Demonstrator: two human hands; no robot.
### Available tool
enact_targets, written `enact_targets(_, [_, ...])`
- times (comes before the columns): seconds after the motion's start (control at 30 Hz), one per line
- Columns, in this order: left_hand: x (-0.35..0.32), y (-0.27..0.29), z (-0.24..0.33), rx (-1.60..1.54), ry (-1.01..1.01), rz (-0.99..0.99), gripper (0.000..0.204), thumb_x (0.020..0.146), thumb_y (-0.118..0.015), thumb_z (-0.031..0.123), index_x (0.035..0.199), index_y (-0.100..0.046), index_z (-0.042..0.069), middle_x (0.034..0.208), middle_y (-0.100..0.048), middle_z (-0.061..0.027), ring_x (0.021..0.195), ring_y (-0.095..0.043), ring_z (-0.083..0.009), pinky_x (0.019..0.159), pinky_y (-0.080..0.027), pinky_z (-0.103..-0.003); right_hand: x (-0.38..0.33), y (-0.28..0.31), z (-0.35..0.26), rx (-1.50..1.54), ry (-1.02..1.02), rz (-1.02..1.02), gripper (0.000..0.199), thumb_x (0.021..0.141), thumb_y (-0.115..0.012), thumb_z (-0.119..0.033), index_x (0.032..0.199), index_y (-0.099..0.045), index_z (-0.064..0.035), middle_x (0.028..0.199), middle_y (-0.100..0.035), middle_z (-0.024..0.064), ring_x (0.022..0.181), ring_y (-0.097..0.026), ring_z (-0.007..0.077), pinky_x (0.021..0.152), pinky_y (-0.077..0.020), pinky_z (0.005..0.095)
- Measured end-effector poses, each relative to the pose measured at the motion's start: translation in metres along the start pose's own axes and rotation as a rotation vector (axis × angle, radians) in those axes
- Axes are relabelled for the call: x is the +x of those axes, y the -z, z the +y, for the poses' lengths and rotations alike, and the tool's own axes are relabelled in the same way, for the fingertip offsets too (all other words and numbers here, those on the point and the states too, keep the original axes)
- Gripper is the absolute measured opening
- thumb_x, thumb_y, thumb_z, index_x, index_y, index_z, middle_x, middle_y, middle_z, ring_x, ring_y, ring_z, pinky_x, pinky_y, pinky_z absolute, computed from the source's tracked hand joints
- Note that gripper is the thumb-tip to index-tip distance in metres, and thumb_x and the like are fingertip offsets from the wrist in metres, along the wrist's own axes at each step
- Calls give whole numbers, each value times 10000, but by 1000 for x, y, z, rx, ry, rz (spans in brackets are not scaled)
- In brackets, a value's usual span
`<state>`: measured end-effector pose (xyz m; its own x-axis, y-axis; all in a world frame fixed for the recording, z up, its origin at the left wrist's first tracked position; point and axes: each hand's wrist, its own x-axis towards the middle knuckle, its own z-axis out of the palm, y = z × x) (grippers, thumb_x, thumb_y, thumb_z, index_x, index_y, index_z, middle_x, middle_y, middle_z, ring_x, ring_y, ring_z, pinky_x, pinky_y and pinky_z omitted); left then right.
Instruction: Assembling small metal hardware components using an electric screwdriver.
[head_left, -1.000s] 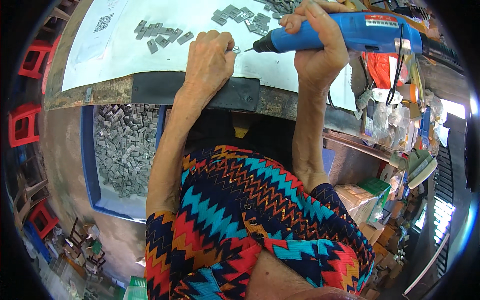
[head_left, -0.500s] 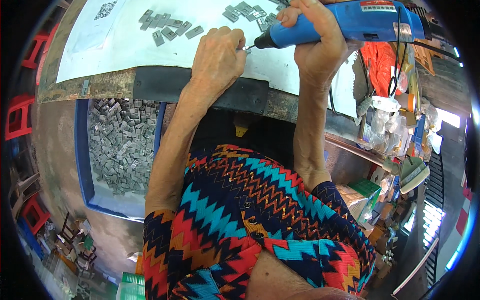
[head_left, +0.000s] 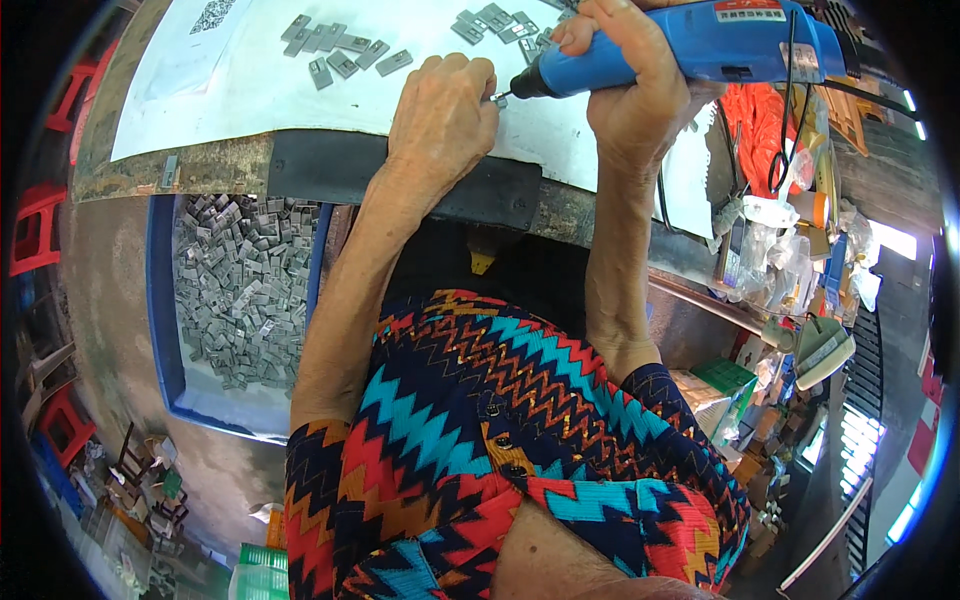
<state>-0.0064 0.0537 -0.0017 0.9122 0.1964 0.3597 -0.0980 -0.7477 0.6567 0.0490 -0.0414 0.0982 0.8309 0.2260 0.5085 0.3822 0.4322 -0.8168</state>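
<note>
A long black pad [head_left: 325, 165] lies along the near edge of the counter [head_left: 225, 165]. The left hand [head_left: 445, 110] is just past the black pad, and its wrist crosses over it. Its fingers are curled up, almost closed, and they pinch a small gray piece [head_left: 502, 102]. Most of that piece is hidden, and only a bit peeks out on the right side of the hand. It is just past the right part of the black pad.

The right hand [head_left: 640, 105] is past the black pad and off to its right. Its fingers are wrapped around a fat blue power tool [head_left: 720, 45], closed as far as the tool lets them. The tool has a black nose [head_left: 528, 82] and a thin tip that points left at the small gray piece. They touch or almost touch; I cannot tell which.

White paper [head_left: 260, 100] covers the counter past the black pad. One bunch of flat gray blocks [head_left: 342, 66] lies on it past the middle of the black pad. Another bunch [head_left: 490, 18] lies farther past its right part. Below the black pad, to the left, a blue bin [head_left: 160, 300] holds a big heap of gray blocks [head_left: 245, 290]. Far to the right of the black pad is an orange-red bag [head_left: 755, 130].
</note>
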Motion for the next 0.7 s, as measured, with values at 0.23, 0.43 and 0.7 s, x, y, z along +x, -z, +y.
enact_targets(0.23, [1,0,2,1,-3,-1,93,713,-609,54,769,-551,7,726,-535,-101,721,-507,-232,654,-417,-354,9,7,30,626,124,-144,163,709,-598,-3,831,-490,12,618,-537,94,485,-537,167,500,-466,291])
enact_targets(0.43, [1,0,2,5,10,-7,95,714,-611,53,776,-554,8,737,-539,-102,734,-514,-240,662,-424,-357,8,6,31,609,134,-137,167,705,-602,-10,831,-492,10,622,-542,97,482,-538,165,501,-469,292])
enact_targets(0.7, [0,1,4,7,29,-25,96,716,-620,46,781,-559,7,755,-553,-105,737,-521,-240,668,-432,-353,7,5,30,565,129,-142,169,701,-609,-24,822,-495,8,621,-544,94,483,-541,161,491,-468,292])
